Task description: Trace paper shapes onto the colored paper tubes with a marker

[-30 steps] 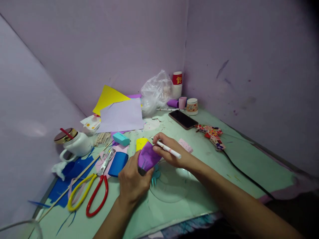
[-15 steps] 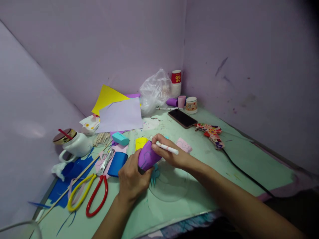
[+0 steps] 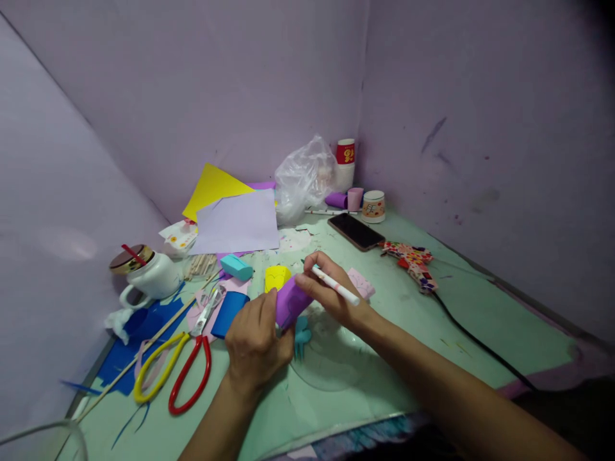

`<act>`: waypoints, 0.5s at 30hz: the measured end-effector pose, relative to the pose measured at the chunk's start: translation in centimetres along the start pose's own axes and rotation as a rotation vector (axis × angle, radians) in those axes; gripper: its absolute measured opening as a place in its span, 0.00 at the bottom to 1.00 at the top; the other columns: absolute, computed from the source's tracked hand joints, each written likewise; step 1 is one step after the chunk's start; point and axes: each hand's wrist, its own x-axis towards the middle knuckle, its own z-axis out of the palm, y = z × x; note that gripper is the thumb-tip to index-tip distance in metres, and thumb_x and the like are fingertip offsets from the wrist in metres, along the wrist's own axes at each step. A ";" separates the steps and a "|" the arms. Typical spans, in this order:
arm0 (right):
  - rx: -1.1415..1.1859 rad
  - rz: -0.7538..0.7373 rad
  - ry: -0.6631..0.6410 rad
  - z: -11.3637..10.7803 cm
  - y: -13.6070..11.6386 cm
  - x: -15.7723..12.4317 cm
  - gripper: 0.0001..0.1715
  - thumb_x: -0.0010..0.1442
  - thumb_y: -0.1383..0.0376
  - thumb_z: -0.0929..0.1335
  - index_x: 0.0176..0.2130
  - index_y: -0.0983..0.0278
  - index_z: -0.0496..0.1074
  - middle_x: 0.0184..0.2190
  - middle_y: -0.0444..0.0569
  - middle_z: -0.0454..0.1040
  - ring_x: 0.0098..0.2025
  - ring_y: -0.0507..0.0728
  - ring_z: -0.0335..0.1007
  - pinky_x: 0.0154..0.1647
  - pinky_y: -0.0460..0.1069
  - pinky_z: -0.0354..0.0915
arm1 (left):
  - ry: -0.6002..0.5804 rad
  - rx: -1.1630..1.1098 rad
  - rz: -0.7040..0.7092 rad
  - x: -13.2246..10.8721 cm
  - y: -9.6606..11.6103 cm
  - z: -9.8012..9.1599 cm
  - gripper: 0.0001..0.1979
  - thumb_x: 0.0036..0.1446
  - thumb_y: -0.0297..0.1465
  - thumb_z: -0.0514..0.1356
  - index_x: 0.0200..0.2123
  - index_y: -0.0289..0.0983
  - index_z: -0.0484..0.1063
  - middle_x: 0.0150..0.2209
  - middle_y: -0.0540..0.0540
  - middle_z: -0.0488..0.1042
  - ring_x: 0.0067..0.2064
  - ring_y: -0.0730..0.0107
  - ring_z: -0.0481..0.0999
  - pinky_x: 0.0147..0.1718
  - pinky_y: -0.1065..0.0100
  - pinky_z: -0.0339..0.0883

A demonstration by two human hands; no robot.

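Note:
My left hand (image 3: 257, 339) is closed around a purple foam piece (image 3: 291, 301), folded into a rounded shape, with dark drawn lines on its side. Between the fingers and thumb of my right hand (image 3: 331, 282) is a white marker pen (image 3: 339, 286); its tip points up and left, just above the purple piece. The fingers of my right hand also lie against the piece's far end. Close behind sits a yellow folded piece (image 3: 277, 278) with a drawn line. A turquoise cut-out (image 3: 302, 334) lies beside my left hand, near a clear round plate (image 3: 331, 374).
Scissors (image 3: 200, 326) with yellow and red handles lie to the left, beside a blue folded piece (image 3: 229, 314). A lidded white mug (image 3: 156, 278) stands further left. Behind are paper sheets (image 3: 240, 224), a plastic bag (image 3: 305, 176) and a phone (image 3: 355, 232). A flower-patterned glue gun (image 3: 410, 261) trails a cord.
The purple piece has turned in my left hand, so its drawn heart shows less. The marker has lifted off a little, its tip now visible. The whole view has shifted slightly.

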 end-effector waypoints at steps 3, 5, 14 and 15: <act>0.058 0.069 0.082 0.2 -0.1 0.1 0.16 0.52 0.60 0.70 0.32 0.60 0.57 0.19 0.35 0.58 0.22 0.49 0.53 0.24 0.45 0.54 | 0.030 0.035 0.039 -0.4 0.3 0.3 0.27 0.49 0.23 0.59 0.55 0.34 0.65 0.46 0.32 0.76 0.44 0.49 0.77 0.40 0.56 0.71; 0.048 0.055 0.140 0.2 -0.2 0.1 0.15 0.52 0.60 0.69 0.31 0.60 0.56 0.19 0.35 0.58 0.22 0.49 0.53 0.24 0.45 0.54 | -0.023 -0.127 -0.013 -0.6 0.6 0.3 0.31 0.50 0.25 0.60 0.59 0.36 0.60 0.54 0.30 0.70 0.53 0.46 0.72 0.47 0.51 0.69; -0.278 -0.431 -0.149 -0.1 0.1 -0.5 0.11 0.54 0.69 0.68 0.29 0.59 0.59 0.25 0.40 0.64 0.29 0.53 0.63 0.38 0.50 0.62 | -0.378 -1.321 -0.877 1.0 -1.1 -1.5 0.37 0.42 0.44 0.67 0.54 0.31 0.69 0.55 0.33 0.73 0.55 0.43 0.71 0.49 0.55 0.70; -0.297 -0.458 -0.168 -0.1 0.1 -0.5 0.11 0.54 0.69 0.68 0.29 0.59 0.59 0.26 0.41 0.64 0.32 0.54 0.64 0.40 0.51 0.62 | -0.394 -1.302 -0.895 1.2 -1.3 -1.7 0.38 0.40 0.43 0.68 0.53 0.30 0.70 0.54 0.33 0.73 0.55 0.42 0.71 0.49 0.55 0.69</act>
